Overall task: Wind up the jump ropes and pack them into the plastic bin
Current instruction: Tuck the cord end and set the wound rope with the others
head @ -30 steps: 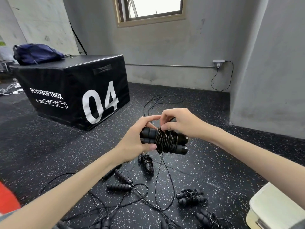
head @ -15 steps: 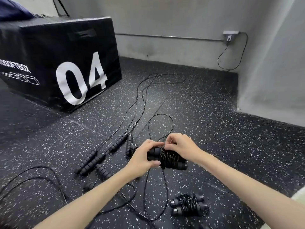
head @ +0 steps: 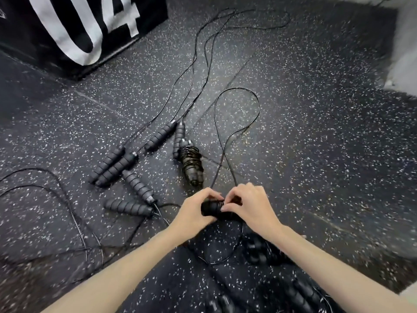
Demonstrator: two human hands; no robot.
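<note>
Gripped paired handles (head: pixel 211 208) in left hand (head: pixel 194 214); pinched cord (head: pixel 237 114) with right hand (head: pixel 250 205). Best wound snugly, feeding the floor loop in without snagging.

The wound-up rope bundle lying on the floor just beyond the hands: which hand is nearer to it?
Left. The left hand sits directly below the wound bundle; the right hand is farther off to its right. Both grip another bundle.

A gym or training room is indicated: black rubber flooring flecked with white (head: pixel 316 132) is laid throughout, a black padded plyometric box printed with a large white "04" (head: pixel 67 26) is placed on it, and black foam-handled jump ropes (head: pixel 160 137) are scattered about.
</note>
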